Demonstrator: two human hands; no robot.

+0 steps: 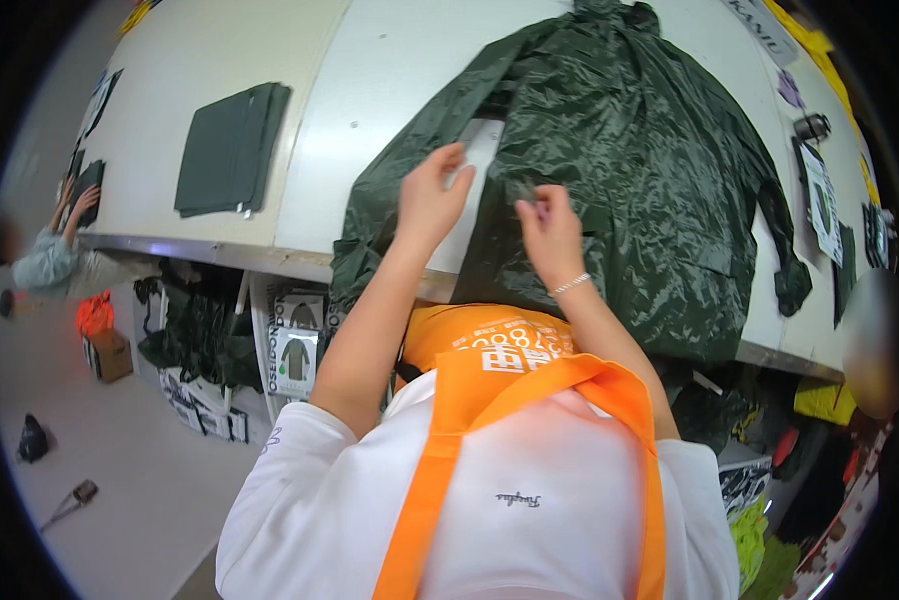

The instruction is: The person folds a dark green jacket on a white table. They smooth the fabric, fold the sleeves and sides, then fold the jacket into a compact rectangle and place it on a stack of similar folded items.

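A dark green, glossy raincoat (660, 180) lies spread over the white table in front of me, its front parted so that a strip of tabletop shows. My left hand (435, 200) hovers over that gap near the left front panel, thumb and fingers apart and nothing visible in them. Just right of the gap, my right hand (553, 235) is closed above the other front panel. From its fingers sticks a small greyish tool (528, 190), blurred, with a hint of purple by the fingers; its exact kind is unclear.
Left on the table (370, 90) lies a folded dark green stack (232, 150). At the right are a dark cylindrical object (813, 127) and packaged garments (822, 200). Another person's hands (75, 205) hold a dark item at the far left. Bagged goods (200, 330) sit below the table.
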